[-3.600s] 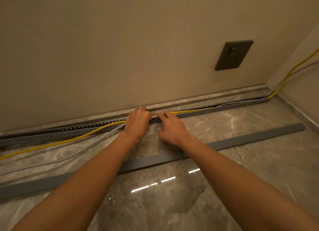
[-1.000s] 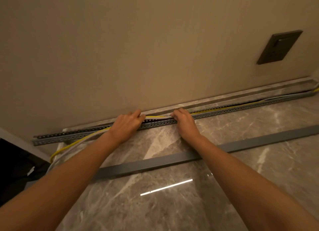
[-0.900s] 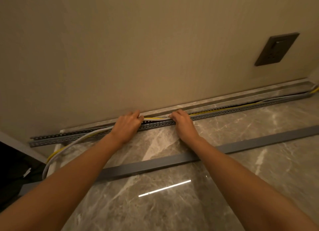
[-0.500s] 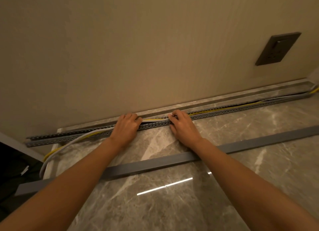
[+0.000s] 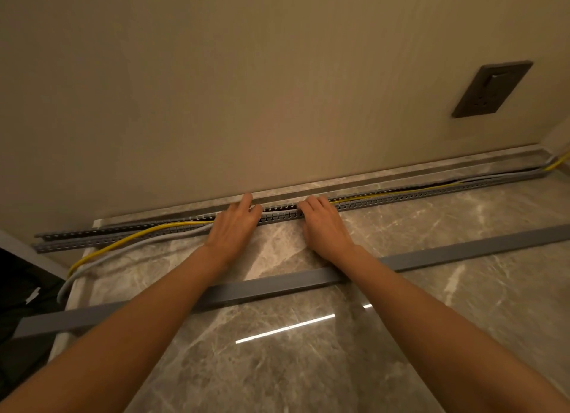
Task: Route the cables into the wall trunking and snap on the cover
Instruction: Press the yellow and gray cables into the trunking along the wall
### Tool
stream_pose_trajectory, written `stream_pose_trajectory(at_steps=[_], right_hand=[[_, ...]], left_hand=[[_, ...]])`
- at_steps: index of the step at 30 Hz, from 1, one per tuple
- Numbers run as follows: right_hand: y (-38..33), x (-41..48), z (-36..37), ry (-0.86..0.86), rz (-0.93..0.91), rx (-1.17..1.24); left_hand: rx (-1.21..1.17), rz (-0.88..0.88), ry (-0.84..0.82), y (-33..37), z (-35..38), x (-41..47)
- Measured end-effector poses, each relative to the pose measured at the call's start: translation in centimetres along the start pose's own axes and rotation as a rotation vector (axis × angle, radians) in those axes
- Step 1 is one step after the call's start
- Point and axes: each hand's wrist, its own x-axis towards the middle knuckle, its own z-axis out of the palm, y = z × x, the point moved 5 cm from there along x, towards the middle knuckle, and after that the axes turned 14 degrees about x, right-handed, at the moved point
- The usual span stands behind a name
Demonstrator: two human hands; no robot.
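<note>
along wall, both hands [image 5: 234,224] [image 5: 324,224] still on trunking [image 5: 280,216], fingers flatter

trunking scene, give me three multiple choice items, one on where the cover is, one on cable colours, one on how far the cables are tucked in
1. Where does the grey cover lie?
A. snapped onto the trunking
B. flat on the floor, nearer the person than the trunking
C. leaning against the wall

2. What colours are the two cables?
A. yellow and grey
B. red and black
C. blue and white

3. What is the state of the cables left of the left hand?
A. fully inside the trunking
B. outside it, curving over the floor
C. cut off

Answers:
1 B: the cover rests on the marble floor under both forearms, apart from the slotted trunking.
2 A: a yellow cable and a grey cable run side by side.
3 B: both leave the channel at the left hand and arc over the floor toward its left edge; right of the right hand they sit in the channel.
</note>
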Motion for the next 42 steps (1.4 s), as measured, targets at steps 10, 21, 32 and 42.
stream_pose_trajectory(at_steps=[10,21,32,42], right_hand=[[-0.4,1.1,-0.4,-0.027,0.082,-0.022],[-0.4,1.1,-0.2,-0.107,0.167,-0.034],[-2.6,-1.8,0.2,-0.236,0.152,-0.067],[-7.0,-1.0,1.6,-0.275,0.064,-0.183]], left_hand=[[0.106,0.015,0.100,0.6,-0.1,-0.9],[0.024,-0.111,-0.021,0.9,-0.6,0.3],[-0.540,-0.272,0.008,-1.4,-0.2,-1.4],[-0.497,-0.092,0.018,-4.5,-0.2,-2.3]])
